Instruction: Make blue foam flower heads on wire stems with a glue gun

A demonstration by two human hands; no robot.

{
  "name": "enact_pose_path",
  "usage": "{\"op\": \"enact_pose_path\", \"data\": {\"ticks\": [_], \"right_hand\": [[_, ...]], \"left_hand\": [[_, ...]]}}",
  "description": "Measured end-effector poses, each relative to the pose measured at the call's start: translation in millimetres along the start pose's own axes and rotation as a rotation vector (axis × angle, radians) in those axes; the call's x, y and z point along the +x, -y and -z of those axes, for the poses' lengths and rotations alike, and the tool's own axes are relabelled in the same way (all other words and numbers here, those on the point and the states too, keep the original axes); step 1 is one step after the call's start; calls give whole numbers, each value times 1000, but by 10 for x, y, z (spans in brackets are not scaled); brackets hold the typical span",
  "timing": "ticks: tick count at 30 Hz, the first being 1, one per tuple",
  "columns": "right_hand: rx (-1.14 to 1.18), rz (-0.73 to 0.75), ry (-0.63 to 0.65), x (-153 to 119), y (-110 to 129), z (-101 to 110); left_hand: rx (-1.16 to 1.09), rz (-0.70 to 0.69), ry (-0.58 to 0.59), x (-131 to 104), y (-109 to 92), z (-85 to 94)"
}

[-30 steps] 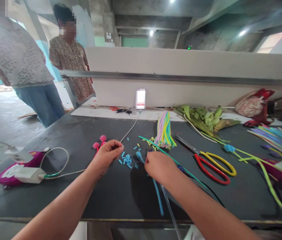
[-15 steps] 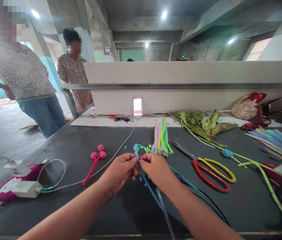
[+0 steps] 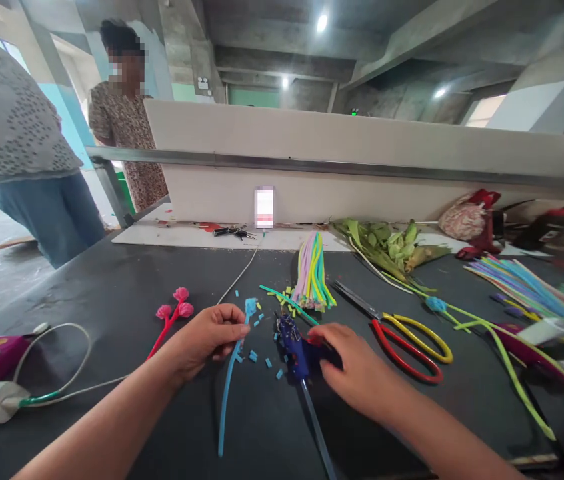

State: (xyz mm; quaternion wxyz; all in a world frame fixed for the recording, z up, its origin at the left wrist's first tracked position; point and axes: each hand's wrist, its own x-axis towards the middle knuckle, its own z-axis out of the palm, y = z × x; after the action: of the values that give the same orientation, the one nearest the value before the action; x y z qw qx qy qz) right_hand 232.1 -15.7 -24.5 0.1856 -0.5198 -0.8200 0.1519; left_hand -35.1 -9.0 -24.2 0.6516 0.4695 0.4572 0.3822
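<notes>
Half a second ago our two hands met over the blue stem; now they have parted, and the right one has dropped to a dark blue tool.

From the left: a white cable (image 3: pixel 57 393) loops across the black tabletop (image 3: pixel 112 293), and a pink stem with three small pompoms (image 3: pixel 172 313) lies just left of our left hand (image 3: pixel 207 337). That hand is closed narrowly, pinching the blue stem (image 3: pixel 229 380) near its fuzzy tip, while the rest of the stem trails down toward the near edge. Small blue cut pieces (image 3: pixel 262 353) are scattered between our hands.

Our right hand (image 3: pixel 357 370) is curled over the dark blue tool (image 3: pixel 295 347), which lies on the tabletop; we cannot tell how firmly it grips.

Behind, a bundle of pastel stems (image 3: pixel 312 273) stands fanned. To the right lie scissors with red and yellow handles (image 3: pixel 407 340), well clear of the hand.

Two other people stand at far left, beyond the tabletop.
</notes>
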Motion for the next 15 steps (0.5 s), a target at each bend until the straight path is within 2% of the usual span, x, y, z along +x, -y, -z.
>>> {"op": "enact_pose_path", "data": {"ticks": [4,9,12,15], "right_hand": [[-109,-14,29,-108,52,-102],[-251,48,5,-20,63,-206],[-290,74,29,70,65,-177],[-224,13,0,163,71,-38]], "left_hand": [[-37,-2,32,12,22,9],[-75,-70,59,17,66,44],[-123,-74,54,2,63,49],[-184,-67,54,-12,29,34]]}}
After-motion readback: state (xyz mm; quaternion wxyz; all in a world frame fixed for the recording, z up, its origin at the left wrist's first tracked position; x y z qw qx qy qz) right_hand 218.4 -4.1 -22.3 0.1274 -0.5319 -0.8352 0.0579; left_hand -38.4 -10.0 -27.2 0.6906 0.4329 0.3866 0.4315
